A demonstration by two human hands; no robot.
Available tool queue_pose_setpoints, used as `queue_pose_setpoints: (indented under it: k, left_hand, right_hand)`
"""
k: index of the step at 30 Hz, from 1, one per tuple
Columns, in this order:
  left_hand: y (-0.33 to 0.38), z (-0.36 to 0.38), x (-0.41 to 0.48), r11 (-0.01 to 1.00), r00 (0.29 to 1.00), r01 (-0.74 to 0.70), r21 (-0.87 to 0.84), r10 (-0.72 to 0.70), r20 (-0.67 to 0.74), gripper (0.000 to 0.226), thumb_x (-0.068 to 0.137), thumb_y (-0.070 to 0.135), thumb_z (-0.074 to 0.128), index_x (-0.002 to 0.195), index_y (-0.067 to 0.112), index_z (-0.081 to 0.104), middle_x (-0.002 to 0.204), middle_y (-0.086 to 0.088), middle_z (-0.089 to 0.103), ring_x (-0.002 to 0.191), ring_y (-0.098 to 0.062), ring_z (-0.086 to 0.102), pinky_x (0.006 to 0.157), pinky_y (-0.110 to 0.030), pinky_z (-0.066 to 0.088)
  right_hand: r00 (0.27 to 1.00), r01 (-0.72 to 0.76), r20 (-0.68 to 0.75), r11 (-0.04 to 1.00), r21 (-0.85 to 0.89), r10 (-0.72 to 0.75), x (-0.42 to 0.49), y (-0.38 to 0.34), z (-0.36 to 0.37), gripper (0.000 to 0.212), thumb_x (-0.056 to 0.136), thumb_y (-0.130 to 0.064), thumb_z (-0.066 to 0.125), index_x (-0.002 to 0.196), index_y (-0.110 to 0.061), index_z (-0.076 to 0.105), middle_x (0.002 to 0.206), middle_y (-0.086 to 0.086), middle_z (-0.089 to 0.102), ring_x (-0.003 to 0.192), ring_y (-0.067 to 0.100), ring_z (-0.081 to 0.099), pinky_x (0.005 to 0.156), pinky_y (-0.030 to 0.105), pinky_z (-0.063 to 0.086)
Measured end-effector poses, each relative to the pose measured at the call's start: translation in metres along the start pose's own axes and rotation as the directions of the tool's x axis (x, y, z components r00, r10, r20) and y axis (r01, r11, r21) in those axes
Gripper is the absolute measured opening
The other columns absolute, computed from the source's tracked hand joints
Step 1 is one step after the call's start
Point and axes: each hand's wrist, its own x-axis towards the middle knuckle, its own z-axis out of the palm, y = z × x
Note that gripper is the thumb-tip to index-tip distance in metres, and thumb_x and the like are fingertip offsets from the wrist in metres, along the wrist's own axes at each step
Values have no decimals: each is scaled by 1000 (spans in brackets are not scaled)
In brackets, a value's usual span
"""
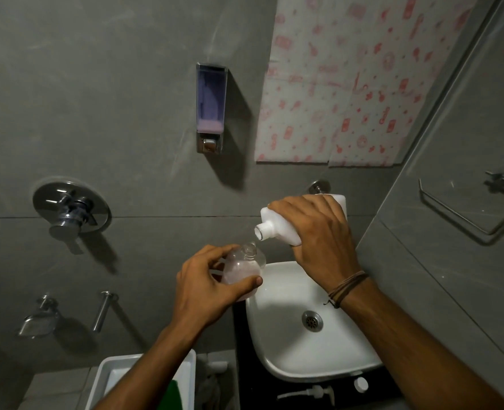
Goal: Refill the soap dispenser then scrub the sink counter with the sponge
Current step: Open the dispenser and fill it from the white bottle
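**Pouring the refill over the basin**

Grey tiled walls close in around a white sink (277, 344) set on a dark counter (378, 386). Above its back rim the left hand (206, 291) wraps around a small clear soap dispenser bottle (246, 266), open neck up and tipped a little to the right, with pale pink liquid low inside. The right hand (324, 232) clasps a white refill bottle (277, 223) around its body, tilted so its uncapped mouth sits just above and beside the dispenser's neck. The pump head (307, 395) and a white cap (361, 384) lie on the counter in front of the sink.

The clear bottle looks light, smooth and likely slippery once soapy, so a full-palm hold around its belly suits it. The refill bottle seems stiff and heavier; gripping mid-body gives control of the tilt. A wall-mounted dispenser (210, 108) hangs higher up.
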Motion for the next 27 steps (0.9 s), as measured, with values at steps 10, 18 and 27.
queue_pose_setpoints:
  k: [10,18,27]
  left_hand:
    - [-1,7,7,1000,1000,14,5,-14,8,78,50,85,83,115,43,75,103,26,73,91,3,71,67,-18,61]
    - [-3,11,7,1000,1000,15,4,-15,9,73,51,76,90,115,46,73,104,25,73,90,2,72,67,-22,63]
    - [1,12,7,1000,1000,1,1,-1,11,70,52,77,89,114,48,72,106,28,72,95,4,70,68,-11,58]
  right_hand:
    - [1000,22,18,999,-40,-21,5,11,4,49,79,-17,82,125,-22,69,121,1,72,112,28,65,103,53,47]
    - [1000,23,4,998,-62,-23,6,16,3,49,78,-16,82,125,-23,69,120,2,72,111,29,65,103,55,47]
    - [997,44,-52,995,-89,-49,7,22,2,53,74,-7,80,123,-24,68,117,0,72,108,29,64,104,53,46]
